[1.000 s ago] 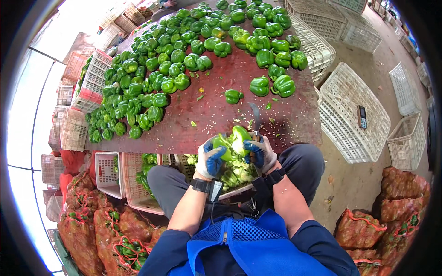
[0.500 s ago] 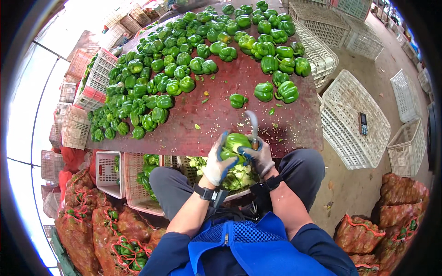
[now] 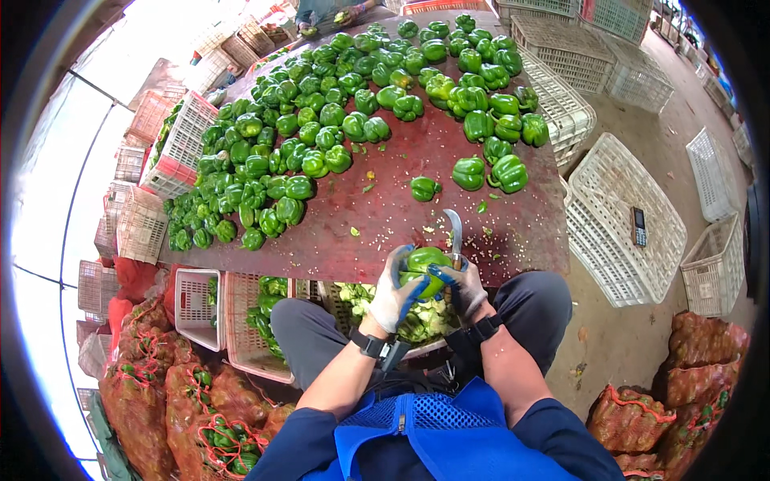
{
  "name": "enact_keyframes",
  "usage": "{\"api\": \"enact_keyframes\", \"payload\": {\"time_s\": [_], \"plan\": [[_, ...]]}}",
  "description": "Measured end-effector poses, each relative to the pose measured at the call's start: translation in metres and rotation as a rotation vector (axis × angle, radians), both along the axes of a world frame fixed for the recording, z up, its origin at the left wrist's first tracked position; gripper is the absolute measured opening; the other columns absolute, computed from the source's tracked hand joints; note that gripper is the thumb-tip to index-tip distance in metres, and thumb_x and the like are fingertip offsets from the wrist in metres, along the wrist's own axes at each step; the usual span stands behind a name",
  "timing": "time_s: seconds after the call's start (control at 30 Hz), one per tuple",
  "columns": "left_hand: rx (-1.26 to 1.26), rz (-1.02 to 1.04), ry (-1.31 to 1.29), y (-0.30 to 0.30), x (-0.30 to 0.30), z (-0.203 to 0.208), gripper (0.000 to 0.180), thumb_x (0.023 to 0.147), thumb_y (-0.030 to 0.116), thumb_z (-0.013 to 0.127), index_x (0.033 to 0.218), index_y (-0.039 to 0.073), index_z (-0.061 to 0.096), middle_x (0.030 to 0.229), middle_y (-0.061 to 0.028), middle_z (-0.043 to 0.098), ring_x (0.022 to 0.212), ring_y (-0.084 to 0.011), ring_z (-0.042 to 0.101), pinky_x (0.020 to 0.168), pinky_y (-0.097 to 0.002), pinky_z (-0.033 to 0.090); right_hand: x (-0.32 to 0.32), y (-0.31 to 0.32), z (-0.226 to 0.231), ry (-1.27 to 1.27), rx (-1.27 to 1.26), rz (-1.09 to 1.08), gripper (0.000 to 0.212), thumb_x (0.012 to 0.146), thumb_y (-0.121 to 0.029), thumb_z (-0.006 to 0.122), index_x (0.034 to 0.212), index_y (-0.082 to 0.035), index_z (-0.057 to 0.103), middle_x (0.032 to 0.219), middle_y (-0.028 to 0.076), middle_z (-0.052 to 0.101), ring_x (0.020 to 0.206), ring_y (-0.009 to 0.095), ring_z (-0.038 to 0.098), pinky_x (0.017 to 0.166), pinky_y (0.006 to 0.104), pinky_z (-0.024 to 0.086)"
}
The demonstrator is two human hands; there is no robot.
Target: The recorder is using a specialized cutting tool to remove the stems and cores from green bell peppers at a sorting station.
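A green bell pepper (image 3: pixel 424 271) is between my two gloved hands, just off the near edge of the table. My left hand (image 3: pixel 393 295) wraps round its left side. In my right hand (image 3: pixel 466 290) is a small curved knife (image 3: pixel 456 230), its hooked blade pointing up and away from me. Blue-coated fingers of that hand also press on the pepper's right side. Beneath, between my knees, a crate holds pale green cut pieces (image 3: pixel 415 327). Many whole bell peppers (image 3: pixel 301 120) cover the far and left parts of the red tabletop (image 3: pixel 377 212).
Seeds and green scraps dot the near tabletop. Left of my knees stand a white crate (image 3: pixel 200 305) and a crate with peppers (image 3: pixel 245 321). Mesh sacks (image 3: pixel 136 385) flank me. On an upturned white crate (image 3: pixel 609 232) at right lies a phone (image 3: pixel 638 227). Another person's hand (image 3: pixel 345 16) shows at the far edge.
The pepper has turned in my hands, and its pale inner-looking side no longer shows. My view has shifted slightly, and another person's hands have come into sight at the far edge.
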State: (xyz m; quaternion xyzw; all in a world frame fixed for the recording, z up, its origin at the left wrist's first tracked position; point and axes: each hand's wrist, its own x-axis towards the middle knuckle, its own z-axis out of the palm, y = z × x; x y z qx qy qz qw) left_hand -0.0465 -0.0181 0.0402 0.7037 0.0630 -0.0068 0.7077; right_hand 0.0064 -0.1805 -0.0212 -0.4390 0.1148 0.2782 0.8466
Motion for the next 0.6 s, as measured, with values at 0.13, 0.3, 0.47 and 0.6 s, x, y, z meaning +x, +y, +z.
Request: {"api": "enact_keyframes", "payload": {"time_s": [0.13,0.3,0.47,0.6], "plan": [[-0.031,-0.015,0.038,0.0,0.0,0.002,0.061,0.089,0.005,0.069,0.143,0.004,0.04,0.126,-0.0127,0.058,0.112,-0.0196,0.058,0.096,-0.0329,0.051,-0.001,0.001,-0.01,-0.101,0.073,-0.032,0.04,0.076,-0.007,0.084,0.11,0.001,0.066,0.094,0.007,0.071,0.077,0.015,0.068,0.065,0.0291,0.057],[-0.332,-0.053,0.228,0.004,0.003,0.025,0.051,0.093,0.011,0.067,0.137,-0.002,0.046,0.127,-0.0152,0.062,0.114,-0.0205,0.061,0.097,-0.0335,0.052,-0.002,-0.003,-0.005,-0.182,0.016,0.068,0.038,0.073,-0.006,0.085,0.105,0.001,0.066,0.091,0.006,0.07,0.075,0.013,0.066,0.065,0.0289,0.056],[-0.324,-0.128,0.222,0.019,0.007,0.022,0.047,0.094,0.012,0.064,0.136,-0.001,0.047,0.127,-0.014,0.062,0.111,-0.0217,0.063,0.094,-0.0343,0.053,0.001,-0.006,0.011,-0.265,-0.062,0.127,0.038,0.071,-0.004,0.086,0.104,0.0,0.066,0.088,0.004,0.069,0.074,0.011,0.064,0.063,0.0274,0.054],[-0.473,-0.139,0.282,0.023,0.006,0.022,0.049,0.094,0.012,0.063,0.138,0.001,0.045,0.129,-0.016,0.061,0.114,-0.027,0.063,0.096,-0.0388,0.055,0.001,-0.006,0.01,-0.322,-0.069,0.117,0.039,0.07,-0.004,0.087,0.103,0.0,0.067,0.089,0.003,0.069,0.076,0.009,0.062,0.068,0.0264,0.053]]}}
